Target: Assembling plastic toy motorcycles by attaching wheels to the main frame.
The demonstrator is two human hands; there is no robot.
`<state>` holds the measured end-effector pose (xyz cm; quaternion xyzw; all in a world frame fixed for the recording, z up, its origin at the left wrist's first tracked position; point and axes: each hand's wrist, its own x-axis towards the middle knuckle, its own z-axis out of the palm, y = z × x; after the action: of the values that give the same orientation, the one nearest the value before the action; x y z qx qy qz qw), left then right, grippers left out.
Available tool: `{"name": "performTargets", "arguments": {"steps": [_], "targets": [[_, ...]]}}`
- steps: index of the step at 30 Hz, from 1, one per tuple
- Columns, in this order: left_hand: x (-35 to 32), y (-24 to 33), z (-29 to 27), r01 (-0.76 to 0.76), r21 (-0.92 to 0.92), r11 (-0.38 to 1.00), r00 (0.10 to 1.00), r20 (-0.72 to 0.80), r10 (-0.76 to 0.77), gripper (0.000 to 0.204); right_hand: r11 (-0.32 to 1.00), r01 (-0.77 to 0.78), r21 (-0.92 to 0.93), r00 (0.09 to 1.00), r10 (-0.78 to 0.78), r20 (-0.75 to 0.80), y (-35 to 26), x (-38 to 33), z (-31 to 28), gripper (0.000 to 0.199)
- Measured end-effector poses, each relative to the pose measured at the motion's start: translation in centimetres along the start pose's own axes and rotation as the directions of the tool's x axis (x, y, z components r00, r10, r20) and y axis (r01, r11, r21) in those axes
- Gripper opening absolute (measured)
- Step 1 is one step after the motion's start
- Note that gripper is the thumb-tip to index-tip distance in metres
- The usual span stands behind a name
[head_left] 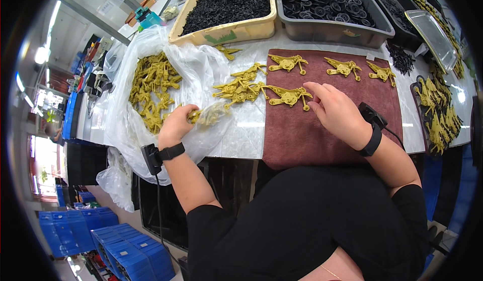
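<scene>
My left hand (177,122) reaches into a clear plastic bag (126,125) full of olive-yellow plastic parts (151,87) and closes on one of them at the bag's mouth. My right hand (336,111) rests on a dark red mat (312,140), fingers spread, its fingertips touching a yellow part (288,96) at the mat's left edge. Three more yellow parts (344,68) lie in a row along the mat's far edge. A small pile of the same parts (240,87) sits on the table between bag and mat.
A beige tub of small black pieces (226,1) and a grey tub of black round parts (327,4) stand at the back. At the right are a tray of yellow parts (440,112), a metal tray (433,31) and loose black pieces (401,58). Blue crates (115,246) are stacked on the floor.
</scene>
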<state>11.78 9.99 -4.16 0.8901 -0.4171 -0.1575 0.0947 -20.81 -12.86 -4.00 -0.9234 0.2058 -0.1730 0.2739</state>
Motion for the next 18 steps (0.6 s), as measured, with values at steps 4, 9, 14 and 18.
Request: {"name": "performTargets", "arguments": {"steps": [4, 9, 14, 18], "targets": [[-0.5, -0.2, -0.8, 0.002, 0.053, 0.999, 0.980, -0.199, 0.009, 0.043, 0.998, 0.022, 0.051, 0.999, -0.020, -0.045, -0.1, -0.1, -0.4, 0.033], [-1.5, 4.6, -1.2, -0.337, -0.136, 0.932, 0.662, -0.738, 0.132, 0.034, 0.992, 0.067, 0.105, 0.987, -0.050, -0.154, -0.7, 0.4, -0.4, 0.027], [-2.0, 15.6, 5.4, -0.709, -0.705, 0.001, 0.689, -0.693, 0.212, 0.041, 0.392, -0.202, 0.898, 0.976, 0.001, 0.220, -2.2, 0.9, -0.4, 0.022], [-2.0, 19.0, 8.8, -0.688, -0.723, -0.057, 0.666, -0.661, 0.346, 0.044, 0.095, -0.460, 0.883, 0.887, 0.004, 0.461, -1.8, 0.2, -1.3, 0.023]]}}
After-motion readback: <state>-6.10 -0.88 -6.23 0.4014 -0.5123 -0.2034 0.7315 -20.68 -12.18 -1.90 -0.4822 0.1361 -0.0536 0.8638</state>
